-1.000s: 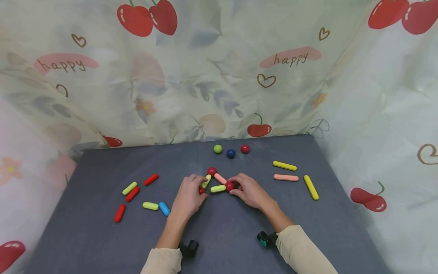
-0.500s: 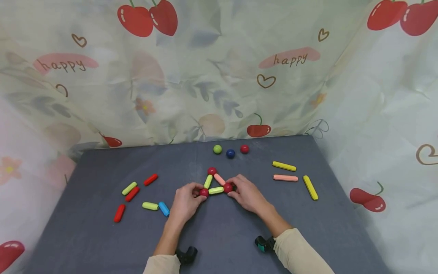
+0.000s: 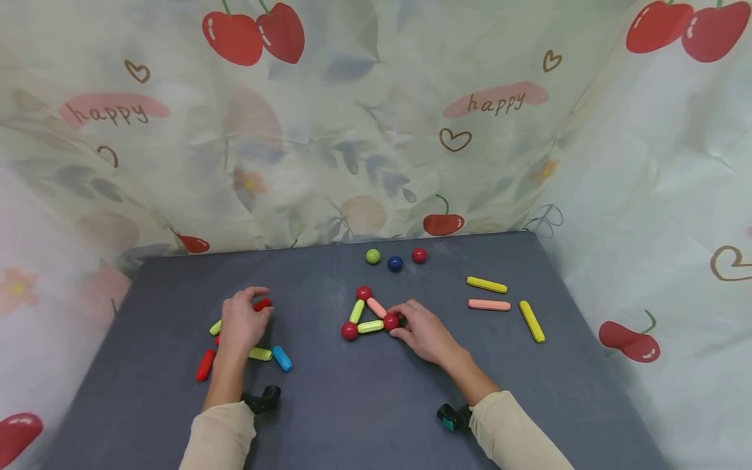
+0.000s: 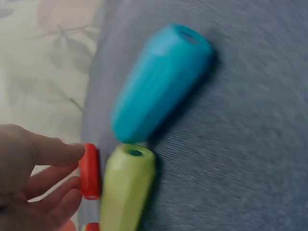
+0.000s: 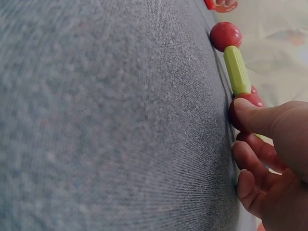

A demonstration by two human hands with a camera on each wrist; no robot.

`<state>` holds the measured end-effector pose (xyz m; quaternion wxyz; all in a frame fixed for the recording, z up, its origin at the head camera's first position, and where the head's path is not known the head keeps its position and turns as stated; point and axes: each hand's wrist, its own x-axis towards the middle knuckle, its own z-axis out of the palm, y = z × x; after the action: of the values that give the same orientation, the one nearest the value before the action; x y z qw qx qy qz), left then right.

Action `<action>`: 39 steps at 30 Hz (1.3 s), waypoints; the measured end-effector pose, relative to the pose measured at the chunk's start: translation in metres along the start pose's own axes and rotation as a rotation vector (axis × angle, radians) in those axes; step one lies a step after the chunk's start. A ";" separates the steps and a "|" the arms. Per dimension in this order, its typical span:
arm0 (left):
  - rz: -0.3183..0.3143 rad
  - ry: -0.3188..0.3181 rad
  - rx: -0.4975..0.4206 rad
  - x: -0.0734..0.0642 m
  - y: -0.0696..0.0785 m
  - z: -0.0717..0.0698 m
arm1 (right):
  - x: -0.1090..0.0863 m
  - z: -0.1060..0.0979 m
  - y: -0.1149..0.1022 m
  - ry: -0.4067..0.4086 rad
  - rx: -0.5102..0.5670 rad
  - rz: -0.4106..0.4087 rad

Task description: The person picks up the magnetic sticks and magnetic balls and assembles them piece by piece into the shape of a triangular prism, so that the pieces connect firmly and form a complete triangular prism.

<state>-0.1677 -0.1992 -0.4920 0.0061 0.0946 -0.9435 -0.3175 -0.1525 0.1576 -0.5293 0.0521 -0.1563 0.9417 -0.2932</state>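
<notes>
A small triangle lies on the dark table: red balls at its three corners, joined by two yellow-green sticks (image 3: 371, 327) and a pink stick (image 3: 377, 307). My right hand (image 3: 424, 331) pinches the right corner's red ball (image 5: 240, 113) between thumb and fingers. The left corner's red ball (image 3: 349, 331) is free of any hand. On the left, my left hand (image 3: 242, 321) reaches around a short red stick (image 4: 90, 172), fingers still apart. Beside that hand lie a yellow-green stick (image 4: 126, 187) and a blue stick (image 4: 161, 84). Other sticks are partly hidden under the hand.
Green (image 3: 373, 256), blue (image 3: 395, 264) and red balls (image 3: 420, 255) sit at the back. To the right lie two yellow sticks (image 3: 531, 321) and a longer pink stick (image 3: 489, 305). Another red stick (image 3: 205, 365) lies far left. A printed curtain (image 3: 364, 130) surrounds the table's back and sides.
The left hand lined up the left red ball with the two yellow-green sticks, let go and moved left to the red stick. The right hand keeps its hold on the right ball.
</notes>
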 end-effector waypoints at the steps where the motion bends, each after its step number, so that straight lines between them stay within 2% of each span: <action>1: -0.006 -0.009 0.017 0.003 -0.003 -0.001 | -0.001 0.000 0.000 0.000 0.002 0.001; 4: 0.007 -0.016 0.062 0.009 -0.011 0.003 | -0.002 0.002 0.001 -0.001 0.002 0.002; 8: 0.044 -0.004 0.118 0.014 -0.014 0.010 | -0.004 0.005 0.002 -0.004 0.010 0.000; 13: 0.116 -0.071 0.218 0.016 -0.008 0.008 | -0.005 0.008 0.003 -0.013 0.019 0.000; 15: 0.140 -0.102 0.179 0.013 0.001 0.006 | -0.005 0.008 0.003 -0.010 0.018 0.001; 16: 0.141 -0.109 0.130 0.010 0.008 0.006 | -0.005 0.008 0.003 -0.007 0.019 0.003; 19: 0.147 -0.098 -0.078 -0.006 0.032 0.011 | -0.005 0.008 0.002 0.000 0.023 0.005; 23: 0.166 -0.076 -0.320 -0.032 0.060 0.032 | -0.005 0.008 0.002 0.008 0.028 0.006; 26: 0.173 -0.077 -0.427 -0.047 0.069 0.054 | -0.004 0.008 0.003 0.015 0.029 0.005; 29: 0.172 -0.074 -0.488 -0.055 0.069 0.071 | -0.004 0.008 0.004 0.026 0.031 0.004; 31: 0.165 -0.082 -0.495 -0.056 0.069 0.079 | -0.003 0.008 0.003 0.034 0.029 0.007; 35: 0.163 -0.093 -0.474 -0.056 0.069 0.088 | -0.003 0.005 0.003 0.033 0.025 0.005; 39: 0.129 -0.107 -0.431 -0.057 0.068 0.094 | 0.001 -0.005 0.003 -0.034 0.047 0.018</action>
<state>-0.1300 -0.0799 -0.5233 -0.0038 0.0135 -0.8568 -0.5154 -0.1553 0.1620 -0.5274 0.0744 -0.1514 0.9350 -0.3120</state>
